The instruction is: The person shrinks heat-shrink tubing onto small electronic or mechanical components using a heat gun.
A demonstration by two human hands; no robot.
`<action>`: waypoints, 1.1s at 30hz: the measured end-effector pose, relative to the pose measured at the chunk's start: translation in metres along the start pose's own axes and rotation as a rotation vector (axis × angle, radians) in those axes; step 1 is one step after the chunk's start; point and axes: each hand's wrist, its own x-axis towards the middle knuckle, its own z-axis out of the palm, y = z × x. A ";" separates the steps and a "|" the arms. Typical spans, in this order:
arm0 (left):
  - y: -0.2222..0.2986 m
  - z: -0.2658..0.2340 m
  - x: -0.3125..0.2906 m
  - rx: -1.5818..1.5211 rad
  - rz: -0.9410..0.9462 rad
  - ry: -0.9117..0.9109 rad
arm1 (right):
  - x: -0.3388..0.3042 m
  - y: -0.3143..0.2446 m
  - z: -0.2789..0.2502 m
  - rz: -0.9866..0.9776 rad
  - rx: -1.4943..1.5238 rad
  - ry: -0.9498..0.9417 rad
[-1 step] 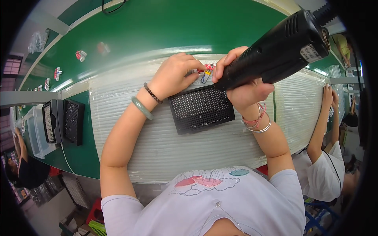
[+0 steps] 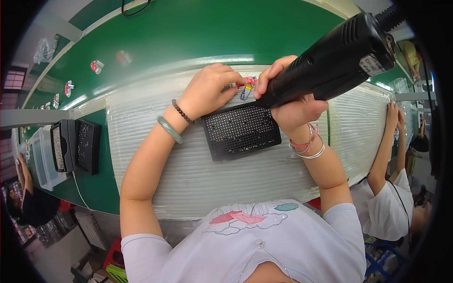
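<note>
My right hand is wrapped round a black electric screwdriver, its body tilted up to the right and its cord end uppermost. The driver's tip is hidden behind my fingers. My left hand pinches a small red-and-white part with a yellow-and-blue piece on its near side. That part lies at the far edge of the mat, between my two hands. Just nearer than both hands rests a black perforated tray with rows of small screws. Several screws lie loose along its near side.
A ribbed translucent mat covers the green workbench before me. At left stand a black screw feeder and a clear plastic bin. Small red-and-white parts lie at the far left. Another person's arms reach in at right.
</note>
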 end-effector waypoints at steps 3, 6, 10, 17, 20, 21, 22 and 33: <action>-0.001 0.000 0.000 0.003 -0.002 0.003 | 0.001 0.002 -0.001 0.007 -0.005 -0.022; 0.000 -0.001 0.000 0.000 0.005 0.008 | 0.000 0.002 0.000 0.017 -0.023 -0.040; 0.000 -0.001 0.000 -0.004 0.025 0.022 | 0.000 0.008 0.001 -0.010 -0.014 -0.041; 0.001 -0.002 0.001 0.003 0.026 0.020 | 0.002 0.005 0.001 0.021 -0.025 -0.080; 0.000 0.000 0.000 -0.009 0.005 0.019 | 0.004 0.006 0.000 0.040 -0.036 -0.109; 0.000 0.001 0.000 -0.020 0.019 0.039 | 0.005 0.003 0.001 -0.002 0.019 -0.079; -0.001 0.002 -0.002 -0.031 0.032 0.060 | 0.008 -0.002 0.003 -0.043 0.074 -0.048; 0.004 0.003 0.000 -0.164 -0.130 0.058 | 0.052 0.017 0.024 -0.164 0.083 -0.042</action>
